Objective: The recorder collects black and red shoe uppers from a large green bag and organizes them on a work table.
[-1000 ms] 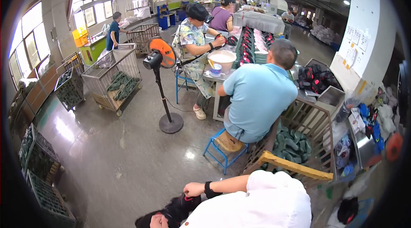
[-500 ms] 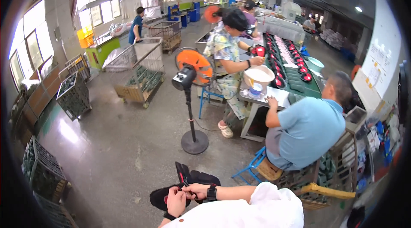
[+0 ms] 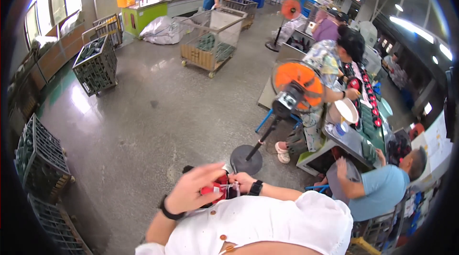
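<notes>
Close to my body, at the bottom middle, is a black-and-red piece (image 3: 217,191) that looks like a shoe upper. It shows a small white label, and my left hand covers much of it. My left hand (image 3: 196,185) is above its left side, fingers stretched out and slightly apart, holding nothing I can see. On the other side, my right hand (image 3: 243,182) has its fingers closed around thin pale strings (image 3: 233,187) at the piece's edge. Whether the left palm touches the piece is hidden.
A standing orange fan (image 3: 299,85) with a round black base (image 3: 246,159) is just ahead. Co-workers sit at a line of red-and-black shoe parts (image 3: 370,94) to the right. Wheeled carts (image 3: 210,39) and crates (image 3: 95,66) stand left and ahead.
My view has swung rightward-tilted, so the fan and co-workers sit further right. My left hand has let go of its pinch and spread its fingers. More red shows on the piece.
</notes>
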Demonstrator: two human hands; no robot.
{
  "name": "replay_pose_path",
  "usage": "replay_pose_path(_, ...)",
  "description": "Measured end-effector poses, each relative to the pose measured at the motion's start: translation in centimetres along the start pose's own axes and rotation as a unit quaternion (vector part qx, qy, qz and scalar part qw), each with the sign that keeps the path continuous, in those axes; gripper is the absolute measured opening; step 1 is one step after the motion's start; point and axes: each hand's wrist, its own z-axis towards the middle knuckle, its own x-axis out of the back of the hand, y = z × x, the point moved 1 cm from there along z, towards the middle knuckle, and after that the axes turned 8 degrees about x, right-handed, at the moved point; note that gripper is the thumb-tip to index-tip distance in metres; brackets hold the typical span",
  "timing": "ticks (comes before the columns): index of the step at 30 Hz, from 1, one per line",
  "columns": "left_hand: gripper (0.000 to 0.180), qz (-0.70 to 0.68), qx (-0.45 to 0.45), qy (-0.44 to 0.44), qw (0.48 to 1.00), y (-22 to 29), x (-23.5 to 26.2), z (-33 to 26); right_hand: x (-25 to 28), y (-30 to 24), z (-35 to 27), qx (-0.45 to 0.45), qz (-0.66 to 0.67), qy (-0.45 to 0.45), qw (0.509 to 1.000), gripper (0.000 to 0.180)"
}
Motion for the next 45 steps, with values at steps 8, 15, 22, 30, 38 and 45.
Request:
replay_pose_path(8, 0.053, -0.539, -0.465, 0.021, 0.702, 1.5, 10.1, 6.6, -7.3, -7.0, 9.0, 0.097, -0.086, 0.176, 0.976, 0.013)
replay_pose_path(15, 0.057, -0.502, -0.44, 0.069, 0.741, -6.2, 16.0, 17.6, -9.1, -16.8, 19.2, 0.145, -0.095, 0.202, 0.964, 0.013)
replay_pose_path(22, 0.039, -0.472, -0.391, 0.02, 0.79, -12.3, 23.3, 33.8, -9.3, -30.5, 26.6, 0.167, -0.177, 0.197, 0.95, 0.013)
replay_pose_path(30, 0.061, -0.557, -0.364, -0.05, 0.745, -17.1, 25.6, 51.9, -8.3, -43.7, 33.7, 0.243, -0.136, 0.231, 0.932, 0.012)
replay_pose_path(38, 0.048, -0.65, -0.348, -0.048, 0.674, -25.2, 28.7, 68.0, -8.2, -60.2, 38.3, 0.342, -0.027, 0.275, 0.898, 0.011)
replay_pose_path(45, 0.037, -0.427, -0.118, -0.171, 0.88, -39.2, 26.4, 88.4, -8.0, -79.2, 38.4, 0.538, -0.066, 0.314, 0.779, 0.012)
